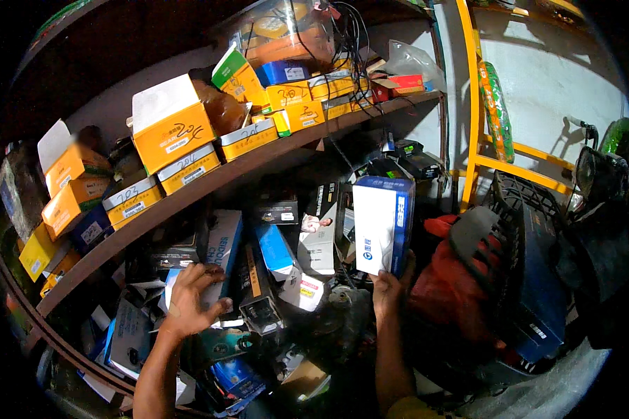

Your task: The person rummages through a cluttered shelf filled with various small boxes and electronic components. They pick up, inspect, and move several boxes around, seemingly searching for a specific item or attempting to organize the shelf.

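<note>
My right hand point(391, 288) grips the lower end of a white and blue carton point(379, 223), which stands upright in front of the lower shelf. The fingers are partly hidden behind it. My left hand point(194, 299) rests against a long pale blue and white box point(223, 241), its thumb spread away from the bent fingers. Just right of that hand lies a narrow black box point(257, 290) with an orange strip. A blue and white box point(276, 253) and a tall white and black box point(319, 241) lean between my two hands.
Yellow and white cartons point(176, 136) line the brown shelf point(237, 173) above my hands. Dark cables point(356, 42) hang over its right part. At the right are a red bag point(444, 279), a black plastic crate point(503, 202), a dark blue box point(541, 279) and a yellow metal frame point(472, 126).
</note>
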Available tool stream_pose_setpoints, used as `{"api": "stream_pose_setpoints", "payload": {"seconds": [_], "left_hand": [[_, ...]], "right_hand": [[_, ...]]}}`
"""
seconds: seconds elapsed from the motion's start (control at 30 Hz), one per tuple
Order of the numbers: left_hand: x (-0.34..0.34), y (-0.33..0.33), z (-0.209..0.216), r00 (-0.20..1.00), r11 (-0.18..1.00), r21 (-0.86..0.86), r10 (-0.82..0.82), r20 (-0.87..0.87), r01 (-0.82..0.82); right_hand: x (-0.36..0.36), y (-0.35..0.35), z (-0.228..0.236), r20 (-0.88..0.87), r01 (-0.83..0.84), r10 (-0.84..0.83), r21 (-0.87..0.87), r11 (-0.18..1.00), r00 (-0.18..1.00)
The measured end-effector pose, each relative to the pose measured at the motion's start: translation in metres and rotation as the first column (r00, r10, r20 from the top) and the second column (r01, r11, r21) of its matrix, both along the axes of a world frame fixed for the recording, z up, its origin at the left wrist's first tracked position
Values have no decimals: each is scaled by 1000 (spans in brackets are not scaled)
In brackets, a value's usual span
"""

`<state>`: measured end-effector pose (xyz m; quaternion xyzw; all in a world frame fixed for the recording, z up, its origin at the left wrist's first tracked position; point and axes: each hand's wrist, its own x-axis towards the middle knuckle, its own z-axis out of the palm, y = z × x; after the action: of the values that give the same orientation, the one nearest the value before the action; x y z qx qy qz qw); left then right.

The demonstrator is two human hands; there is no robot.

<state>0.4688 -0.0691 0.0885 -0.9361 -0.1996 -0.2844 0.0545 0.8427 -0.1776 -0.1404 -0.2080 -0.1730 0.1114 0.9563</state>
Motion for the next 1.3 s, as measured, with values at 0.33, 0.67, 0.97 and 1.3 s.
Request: {"api": "stream_pose_setpoints", "payload": {"seconds": [0.33, 0.67, 0.97, 1.3], "left_hand": [[4, -2, 1, 1000, 999, -32, 15, 10, -15], [5, -5, 2, 999, 997, -75, 33, 7, -33], [3, 3, -5, 999, 998, -56, 14, 29, -12], [2, 2, -4, 1000, 996, -84, 12, -21, -14]], "right_hand": [[1, -10, -10, 45, -21, 34, -258, 966, 998], [-9, -20, 3, 151, -104, 137, -205, 973, 979], [-12, -22, 61, -124, -168, 137, -284, 944, 983], [3, 4, 73, -142, 46, -103, -355, 934, 985]]}}
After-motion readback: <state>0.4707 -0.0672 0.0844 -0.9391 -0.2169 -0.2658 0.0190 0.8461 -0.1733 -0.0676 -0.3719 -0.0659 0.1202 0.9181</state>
